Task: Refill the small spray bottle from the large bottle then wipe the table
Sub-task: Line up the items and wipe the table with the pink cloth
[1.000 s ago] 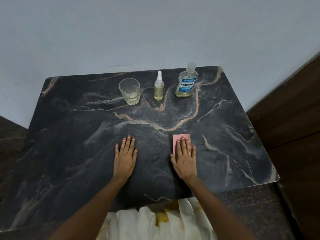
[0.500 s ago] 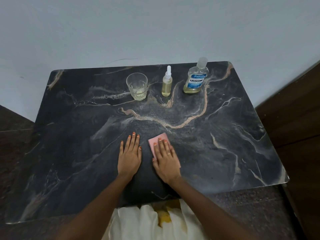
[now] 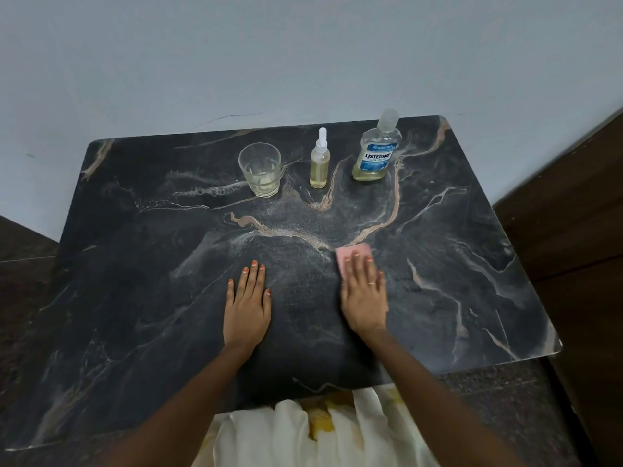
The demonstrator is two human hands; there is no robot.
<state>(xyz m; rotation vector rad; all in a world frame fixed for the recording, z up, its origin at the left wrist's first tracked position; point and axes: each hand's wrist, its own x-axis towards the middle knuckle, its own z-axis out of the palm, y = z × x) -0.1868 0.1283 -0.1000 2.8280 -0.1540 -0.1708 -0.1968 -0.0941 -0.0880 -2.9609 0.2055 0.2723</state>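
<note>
On the table point(image 3: 135, 298), a pink cloth point(image 3: 352, 256) is pressed flat under the right hand point(image 3: 364, 294), fingers straight and together; the left hand point(image 3: 247, 305) is rested flat, fingers together. The spray bottle point(image 3: 319, 163) is seen filled and capped beside the large bottle point(image 3: 376, 153), so only wiping is judged left.

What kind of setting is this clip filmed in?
Probably a room in a home: a dark marble-look table against a plain wall, holding a Listerine bottle, a small spray bottle and a drinking glass.

Dark marble bench point(image 3: 135, 298), smooth with a dull sheen; clear glass tumbler point(image 3: 260, 169); two clear plastic bottles point(image 3: 319, 163) point(image 3: 377, 153), one with a glossy paper label; matt pink cloth point(image 3: 350, 256)
</note>
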